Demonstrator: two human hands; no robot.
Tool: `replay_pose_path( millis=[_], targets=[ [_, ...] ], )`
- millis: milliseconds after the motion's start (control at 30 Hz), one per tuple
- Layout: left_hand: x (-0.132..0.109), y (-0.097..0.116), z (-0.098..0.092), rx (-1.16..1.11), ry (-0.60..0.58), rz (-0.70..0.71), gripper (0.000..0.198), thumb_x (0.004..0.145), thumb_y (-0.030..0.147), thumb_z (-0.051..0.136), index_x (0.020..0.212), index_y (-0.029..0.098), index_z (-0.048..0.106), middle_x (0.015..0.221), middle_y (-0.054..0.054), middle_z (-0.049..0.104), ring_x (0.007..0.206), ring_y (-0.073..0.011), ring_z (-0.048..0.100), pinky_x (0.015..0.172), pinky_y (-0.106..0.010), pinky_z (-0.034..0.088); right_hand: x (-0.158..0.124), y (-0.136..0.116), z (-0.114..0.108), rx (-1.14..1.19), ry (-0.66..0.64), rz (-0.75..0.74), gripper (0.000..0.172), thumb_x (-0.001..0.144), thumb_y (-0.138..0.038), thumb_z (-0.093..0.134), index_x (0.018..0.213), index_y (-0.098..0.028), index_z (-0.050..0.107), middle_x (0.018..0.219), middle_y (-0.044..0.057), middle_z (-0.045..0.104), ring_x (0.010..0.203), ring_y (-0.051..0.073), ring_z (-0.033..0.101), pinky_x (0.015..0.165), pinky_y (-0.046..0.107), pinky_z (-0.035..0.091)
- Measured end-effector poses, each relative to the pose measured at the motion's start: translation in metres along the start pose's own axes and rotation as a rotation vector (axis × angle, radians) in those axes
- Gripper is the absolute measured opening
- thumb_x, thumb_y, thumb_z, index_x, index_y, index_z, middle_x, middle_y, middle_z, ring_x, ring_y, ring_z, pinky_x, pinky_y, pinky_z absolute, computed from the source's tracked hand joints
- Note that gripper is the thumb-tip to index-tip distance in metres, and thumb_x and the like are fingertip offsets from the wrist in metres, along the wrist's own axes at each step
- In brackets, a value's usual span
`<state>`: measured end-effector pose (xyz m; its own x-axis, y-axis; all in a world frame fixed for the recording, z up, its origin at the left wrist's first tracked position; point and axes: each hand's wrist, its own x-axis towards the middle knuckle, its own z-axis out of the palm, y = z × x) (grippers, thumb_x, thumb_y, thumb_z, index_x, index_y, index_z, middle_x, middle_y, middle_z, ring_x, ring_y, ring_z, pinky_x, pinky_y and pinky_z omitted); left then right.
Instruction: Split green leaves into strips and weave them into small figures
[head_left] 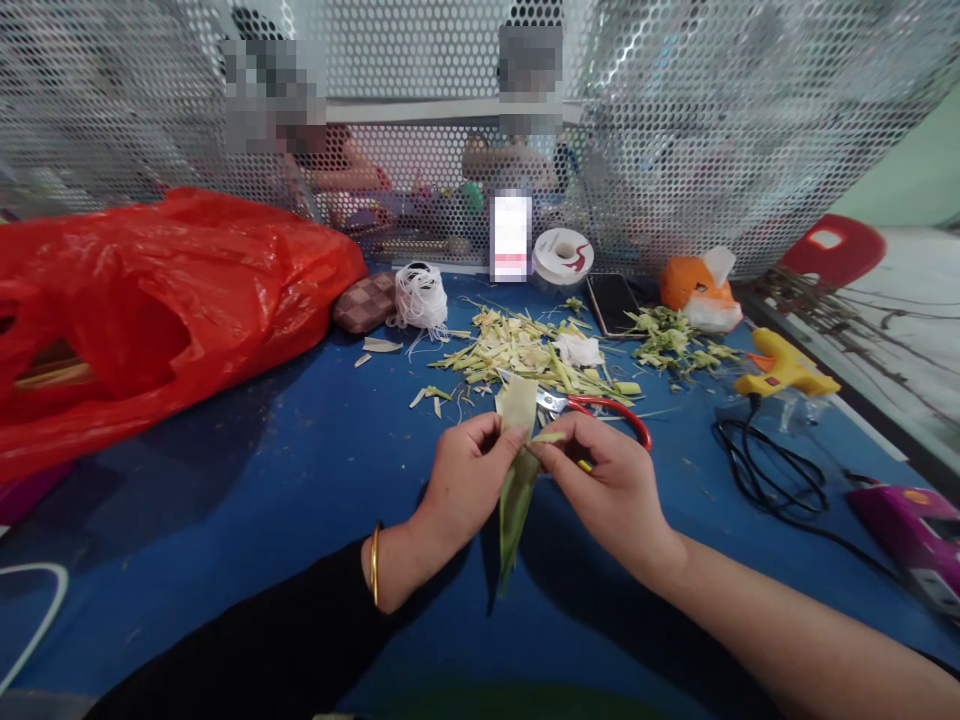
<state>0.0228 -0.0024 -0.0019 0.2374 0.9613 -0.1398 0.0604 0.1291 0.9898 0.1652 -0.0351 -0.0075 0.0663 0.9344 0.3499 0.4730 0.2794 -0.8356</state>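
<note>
My left hand is closed on a long pale-green leaf, which looks folded and comes to a point at its lower end. Thumb and fingertips of my right hand pinch a thin strip of leaf at the right edge of the leaf, close to my left thumb. Behind both hands lie scissors with red handles; the leaf partly covers their blades. A heap of cut leaf scraps spreads just beyond the scissors.
A red plastic bag fills the left. At the back are white string, a ribbon spool, a lit phone screen and a dark phone. On the right lie a yellow glue gun, its black cord and a purple power strip.
</note>
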Motion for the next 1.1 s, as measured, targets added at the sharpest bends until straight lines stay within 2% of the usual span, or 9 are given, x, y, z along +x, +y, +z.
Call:
replay_pose_path(
  millis=[133,233,333,533,700,833,967,1033,1100],
  targets=[
    [0.000,-0.003,-0.001,0.028,0.004,0.003,0.029,0.079,0.039,0.061,0.063,0.015,0.055,0.058,0.005,0.046,0.054,-0.0084,0.036,0.049,-0.020,0.032,-0.002,0.000,-0.003,-0.098,0.001,-0.147,0.010,0.083,-0.013,0.057,0.076,-0.018,0.061,0.068,0.000,0.062,0.062,0.012,0.056,0.058,0.024,0.043],
    [0.000,-0.004,-0.001,0.035,0.015,0.006,0.030,0.080,0.041,0.060,0.067,0.015,0.057,0.061,0.004,0.047,0.056,-0.0094,0.038,0.050,-0.020,0.032,-0.002,0.000,-0.002,-0.078,0.000,-0.153,0.010,0.084,-0.013,0.057,0.077,-0.019,0.061,0.069,0.000,0.062,0.063,0.012,0.056,0.059,0.025,0.044],
    [0.001,-0.004,-0.001,0.038,0.041,0.010,0.030,0.079,0.041,0.060,0.065,0.016,0.055,0.059,0.004,0.046,0.056,-0.0095,0.038,0.050,-0.021,0.032,-0.002,0.000,0.001,0.002,-0.044,-0.051,0.007,0.083,-0.020,0.059,0.076,-0.019,0.060,0.068,0.000,0.060,0.059,0.012,0.054,0.056,0.024,0.045],
    [0.000,-0.004,-0.001,-0.006,0.036,-0.010,0.033,0.078,0.045,0.061,0.066,0.016,0.056,0.059,0.003,0.048,0.055,-0.0100,0.040,0.050,-0.022,0.034,0.003,-0.002,0.007,0.261,-0.104,0.247,0.018,0.079,-0.030,0.061,0.066,-0.019,0.056,0.060,-0.002,0.056,0.055,0.012,0.053,0.052,0.024,0.046],
    [-0.001,-0.004,0.000,-0.013,-0.012,-0.036,0.034,0.078,0.048,0.060,0.069,0.015,0.058,0.063,0.000,0.055,0.058,-0.0116,0.045,0.052,-0.023,0.037,0.006,-0.003,0.007,0.372,-0.062,0.305,0.023,0.076,-0.035,0.065,0.063,-0.020,0.053,0.057,-0.003,0.055,0.052,0.012,0.054,0.050,0.024,0.048],
    [0.000,-0.004,0.001,0.019,0.000,-0.035,0.031,0.078,0.044,0.059,0.069,0.014,0.059,0.063,0.000,0.054,0.058,-0.0116,0.044,0.052,-0.023,0.036,0.003,0.001,0.005,0.242,-0.047,0.217,0.019,0.080,-0.030,0.062,0.065,-0.020,0.055,0.059,-0.002,0.057,0.054,0.012,0.054,0.051,0.024,0.046],
    [0.001,-0.004,0.000,0.087,0.027,-0.019,0.030,0.079,0.043,0.058,0.067,0.015,0.059,0.061,0.002,0.049,0.057,-0.0110,0.039,0.050,-0.022,0.033,-0.002,0.001,0.000,-0.020,-0.029,-0.053,0.011,0.084,-0.019,0.058,0.072,-0.019,0.059,0.066,0.000,0.060,0.060,0.013,0.055,0.056,0.024,0.044],
    [0.001,-0.005,-0.001,0.100,0.029,-0.016,0.030,0.079,0.043,0.058,0.066,0.015,0.058,0.060,0.003,0.048,0.057,-0.0110,0.038,0.050,-0.022,0.032,-0.003,0.000,-0.003,-0.072,-0.032,-0.178,0.010,0.083,-0.013,0.057,0.076,-0.019,0.059,0.069,0.000,0.060,0.062,0.012,0.056,0.058,0.024,0.044],
    [0.001,-0.005,-0.002,0.094,0.031,-0.013,0.031,0.079,0.043,0.057,0.064,0.016,0.056,0.060,0.003,0.046,0.057,-0.0109,0.039,0.050,-0.022,0.032,-0.002,-0.001,-0.003,-0.068,-0.041,-0.236,0.011,0.083,-0.010,0.056,0.077,-0.019,0.058,0.070,0.000,0.060,0.062,0.011,0.055,0.058,0.023,0.043]
  ],
)
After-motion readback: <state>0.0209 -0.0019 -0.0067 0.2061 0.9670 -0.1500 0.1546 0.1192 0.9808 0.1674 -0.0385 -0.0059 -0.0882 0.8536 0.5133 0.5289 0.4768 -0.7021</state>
